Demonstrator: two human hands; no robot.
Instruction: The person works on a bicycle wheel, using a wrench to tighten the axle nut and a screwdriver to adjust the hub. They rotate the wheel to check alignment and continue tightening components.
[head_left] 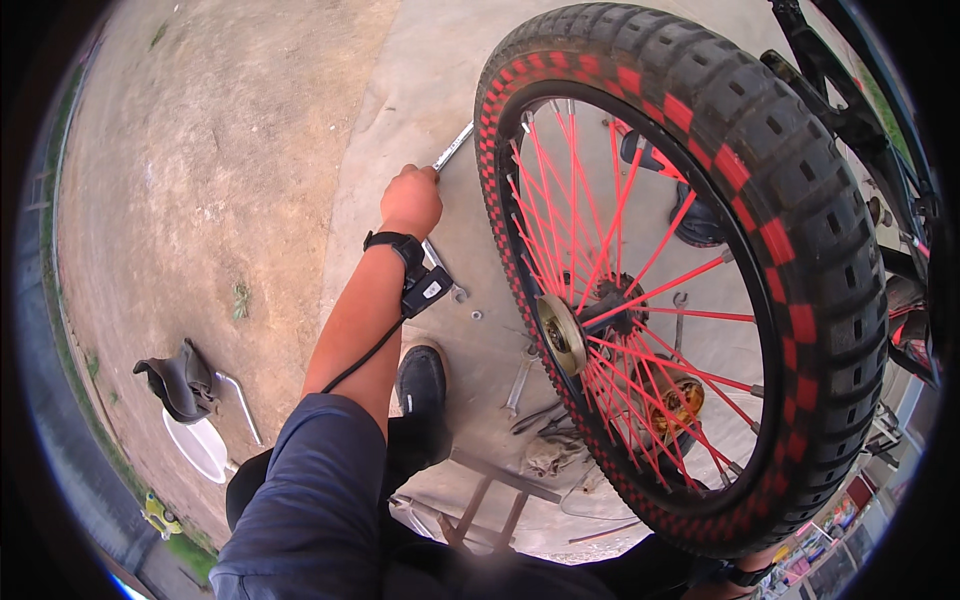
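My left hand (411,200) is closed round a silver wrench (455,146). Its far end runs up to the tyre's left edge, where it is hidden. On my right stands a large motorcycle wheel (815,265), tilted, with a knobbly black tyre, red checks on the sidewall and red spokes. A round metal drum plate (561,336) sits at its hub (618,303). My right hand (768,560) is against the tyre at the lower edge, its fingers hidden. Below my left wrist another wrench (441,268) lies on the concrete, close to a small nut (477,315).
Past the spokes lie wrenches (519,385), pliers (538,418), a rag (552,455) and an orange-brown part (680,402). A wooden stool (495,480) is by my legs. Another person's shoe (700,222) shows behind the wheel. A motorcycle frame (850,110) rises at right; a dark cover (180,383) lies left.
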